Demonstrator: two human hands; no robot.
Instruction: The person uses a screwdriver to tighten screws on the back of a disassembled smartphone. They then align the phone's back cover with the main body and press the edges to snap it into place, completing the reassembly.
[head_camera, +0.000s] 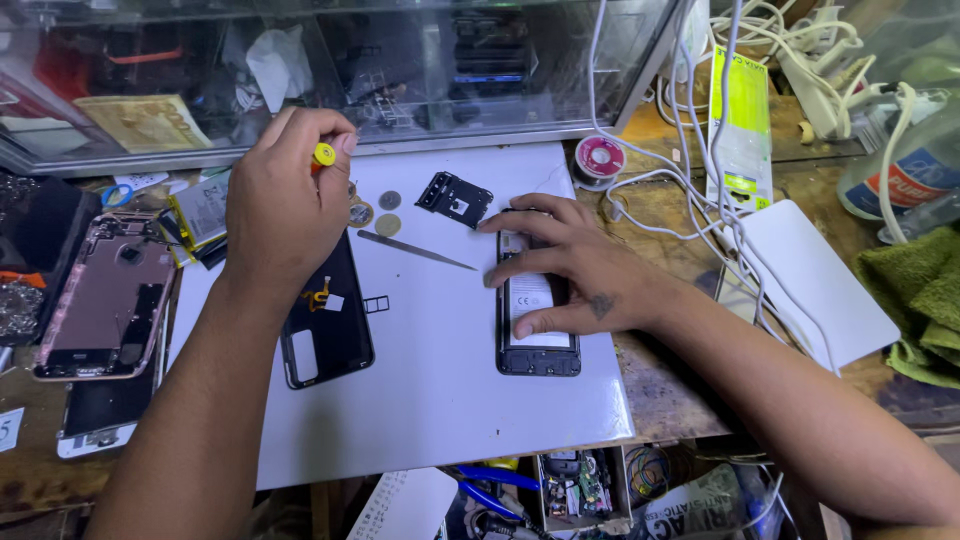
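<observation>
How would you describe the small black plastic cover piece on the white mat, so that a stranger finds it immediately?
Start at the white work mat in front of the glass display case. Near its far edge, between the round metal discs and the fingertips of the right hand, lies the small black plastic cover piece. Unlike the opened black phone and the black back cover, it is short, irregular and has cut-out holes.

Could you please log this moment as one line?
left hand: grips yellow-capped screwdriver | right hand: steadies opened black phone | white mat

opened phone (538, 335) partly under right hand (585, 270), screwdriver (323, 155) mostly hidden in left hand (280, 210)
</observation>
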